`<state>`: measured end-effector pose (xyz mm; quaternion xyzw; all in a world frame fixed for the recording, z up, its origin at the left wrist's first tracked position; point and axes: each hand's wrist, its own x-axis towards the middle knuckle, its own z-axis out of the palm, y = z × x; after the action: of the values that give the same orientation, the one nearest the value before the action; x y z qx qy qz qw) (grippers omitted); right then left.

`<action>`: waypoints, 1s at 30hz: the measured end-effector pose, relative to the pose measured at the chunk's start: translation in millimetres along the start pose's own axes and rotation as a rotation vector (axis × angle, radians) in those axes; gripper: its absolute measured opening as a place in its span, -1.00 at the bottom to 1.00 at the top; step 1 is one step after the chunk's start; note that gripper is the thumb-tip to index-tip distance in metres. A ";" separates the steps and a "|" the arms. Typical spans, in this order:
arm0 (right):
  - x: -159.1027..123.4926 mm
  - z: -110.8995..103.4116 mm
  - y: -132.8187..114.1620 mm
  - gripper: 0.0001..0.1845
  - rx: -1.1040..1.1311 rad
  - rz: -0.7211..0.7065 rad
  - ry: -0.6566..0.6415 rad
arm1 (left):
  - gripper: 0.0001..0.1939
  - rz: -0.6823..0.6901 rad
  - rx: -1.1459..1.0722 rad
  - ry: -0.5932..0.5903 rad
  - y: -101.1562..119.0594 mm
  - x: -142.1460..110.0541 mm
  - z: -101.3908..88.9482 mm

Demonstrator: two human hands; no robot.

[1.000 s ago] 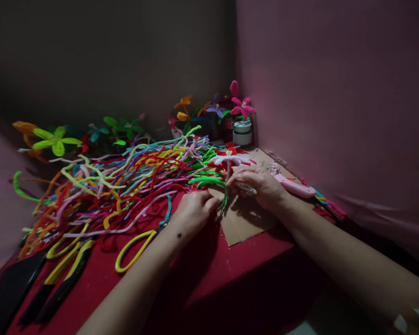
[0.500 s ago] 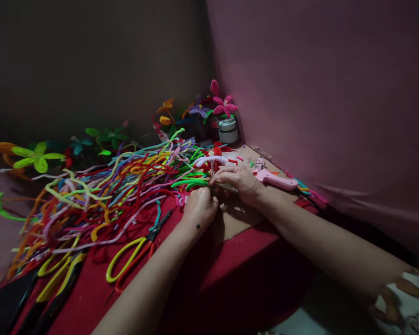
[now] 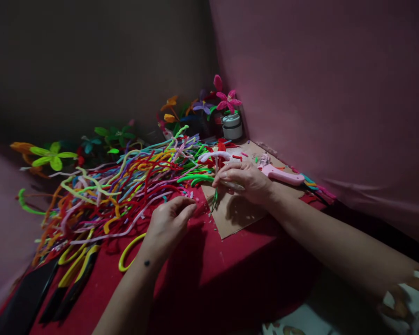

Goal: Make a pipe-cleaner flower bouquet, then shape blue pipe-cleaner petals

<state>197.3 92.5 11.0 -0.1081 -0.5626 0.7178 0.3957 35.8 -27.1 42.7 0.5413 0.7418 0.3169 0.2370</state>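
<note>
The cardboard point(image 3: 226, 225) lies on a red tabletop point(image 3: 195, 267), and over its left part stands a fuzzy flower point(image 3: 214, 157) with white and red petals. The flower is upright, its pale stem running down to thin green ends point(image 3: 214, 202) that hang loose above the cardboard's left edge. The right hand point(image 3: 244, 180) is over the cardboard, thumb and fingers pinching the stem below the petals. Something shiny also shows under those fingers, too small to make out.

The left hand point(image 3: 169, 218) is left of the cardboard and apart from the flower, its thumb and forefinger close together; I cannot tell whether anything is between them. A yellow loop handle point(image 3: 121, 260) shows beside that wrist, farther left of the cardboard.

A big heap of coloured pipe cleaners point(image 3: 136, 167) spreads to the left of the cardboard, with green strands point(image 3: 195, 178) nearest its edge. A pink tool point(image 3: 286, 177) lies on the right side of the cardboard. Just behind the cardboard is a pale jar point(image 3: 232, 128), with a pink flower point(image 3: 229, 101) above it.
</note>
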 end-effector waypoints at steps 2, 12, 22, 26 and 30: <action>-4.4 5.4 1.8 -0.85 0.007 -0.001 -0.045 | -0.75 -0.042 -0.245 0.020 -0.4 -6.3 -0.2; -21.4 22.9 5.3 -0.86 -0.153 0.043 -0.052 | -0.74 0.044 -0.682 -0.037 10.3 -13.1 13.9; -21.6 25.7 6.6 -0.81 -0.176 0.076 -0.106 | -0.87 0.239 -0.384 0.192 9.3 -16.3 24.5; -22.5 25.7 3.6 -0.78 -0.237 0.046 -0.116 | -0.91 0.363 -0.225 0.283 9.6 -18.0 26.6; -22.2 25.7 4.5 -0.75 -0.258 0.040 -0.117 | -0.93 0.519 -0.038 0.398 9.8 -17.7 29.0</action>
<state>194.7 58.4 9.4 -0.1273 -0.6701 0.6524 0.3303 67.8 -35.7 30.1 0.6353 0.6047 0.4802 0.0086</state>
